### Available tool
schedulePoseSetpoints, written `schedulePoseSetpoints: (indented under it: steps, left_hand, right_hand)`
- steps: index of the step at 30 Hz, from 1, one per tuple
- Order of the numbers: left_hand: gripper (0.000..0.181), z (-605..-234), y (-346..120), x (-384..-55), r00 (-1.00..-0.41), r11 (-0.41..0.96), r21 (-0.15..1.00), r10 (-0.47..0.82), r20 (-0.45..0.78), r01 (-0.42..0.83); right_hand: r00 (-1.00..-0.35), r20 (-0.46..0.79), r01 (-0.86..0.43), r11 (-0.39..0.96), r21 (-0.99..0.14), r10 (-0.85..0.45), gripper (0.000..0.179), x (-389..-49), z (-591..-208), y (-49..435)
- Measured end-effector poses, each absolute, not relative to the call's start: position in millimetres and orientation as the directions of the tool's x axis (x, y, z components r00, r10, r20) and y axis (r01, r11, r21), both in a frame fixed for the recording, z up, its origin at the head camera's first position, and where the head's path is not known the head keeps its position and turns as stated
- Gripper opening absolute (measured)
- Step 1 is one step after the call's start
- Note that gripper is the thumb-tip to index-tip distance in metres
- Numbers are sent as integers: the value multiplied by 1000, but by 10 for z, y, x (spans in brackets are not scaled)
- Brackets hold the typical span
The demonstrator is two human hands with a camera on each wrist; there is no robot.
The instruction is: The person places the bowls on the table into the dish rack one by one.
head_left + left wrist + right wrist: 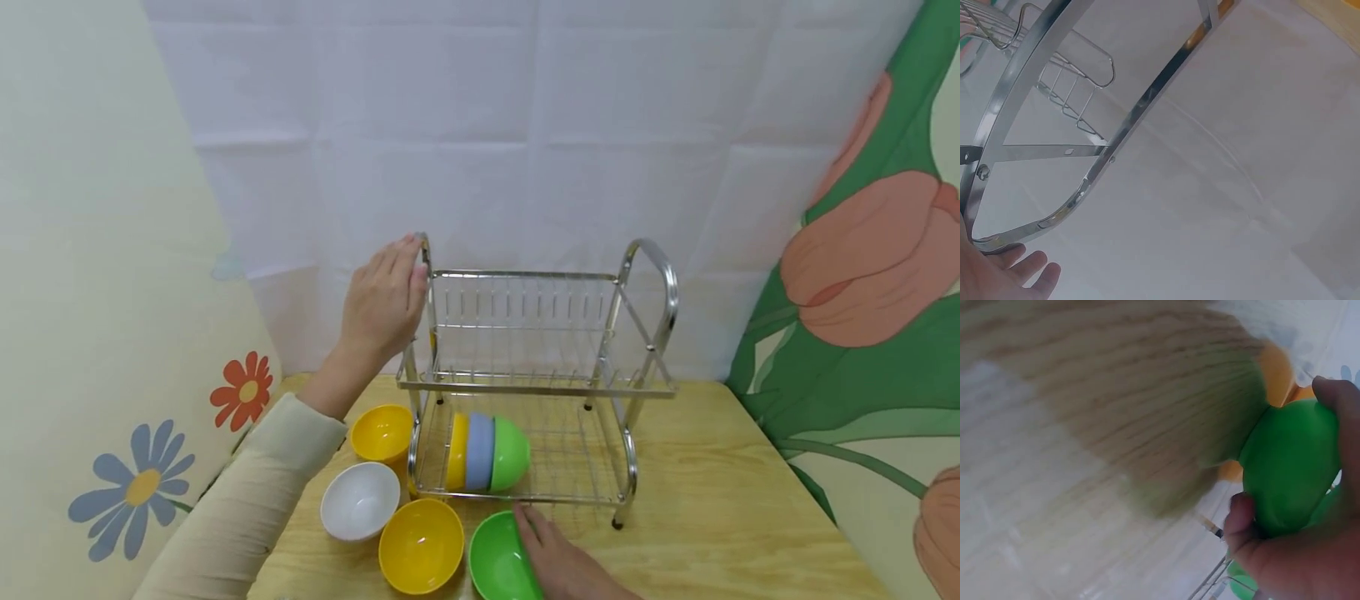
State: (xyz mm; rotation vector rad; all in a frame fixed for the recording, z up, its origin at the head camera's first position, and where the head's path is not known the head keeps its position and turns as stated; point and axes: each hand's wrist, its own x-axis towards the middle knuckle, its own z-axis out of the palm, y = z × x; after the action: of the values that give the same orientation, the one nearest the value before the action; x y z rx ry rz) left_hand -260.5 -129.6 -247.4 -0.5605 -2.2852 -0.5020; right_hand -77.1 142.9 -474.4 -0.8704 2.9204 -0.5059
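A silver two-tier dish rack (525, 390) stands on the table. My left hand (384, 296) rests against the top of its left side frame, fingers mostly straight; in the left wrist view the fingertips (1035, 265) show just past the metal bar. With my right hand (562, 558) I grip a green bowl (501, 558) in front of the rack, thumb and fingers on opposite sides of the bowl (1291, 465) in the right wrist view. On the lower tier, a yellow bowl (456, 452), a blue-grey bowl (480, 452) and another green bowl (512, 454) stand on edge, nested together.
Left of the rack sit a yellow bowl (382, 432) and a white bowl (360, 502). Another yellow bowl (422, 546) lies near the front, beside the green one. The wooden table (720, 500) meets a white cloth backdrop (480, 142) and flower-patterned side panels (870, 258).
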Motion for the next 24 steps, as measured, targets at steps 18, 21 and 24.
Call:
schedulePoseSetpoints:
  steps: [18, 21, 24]
  left_hand:
    - [60, -2481, -1316, -2514, -714, 793, 266, 278, 643, 548]
    - [64, -2451, -1334, -2496, -741, 787, 284, 300, 601, 548]
    - [65, -2437, -1339, -2500, -755, 775, 305, 312, 577, 553]
  right_hand:
    - [-858, -37, -443, 776, -449, -512, 127, -720, -4400, 1551]
    - [-866, -38, -418, 764, -492, -498, 132, -746, -4295, 1567]
    - [-867, 37, -453, 757, -472, -496, 130, -784, -4207, 1588]
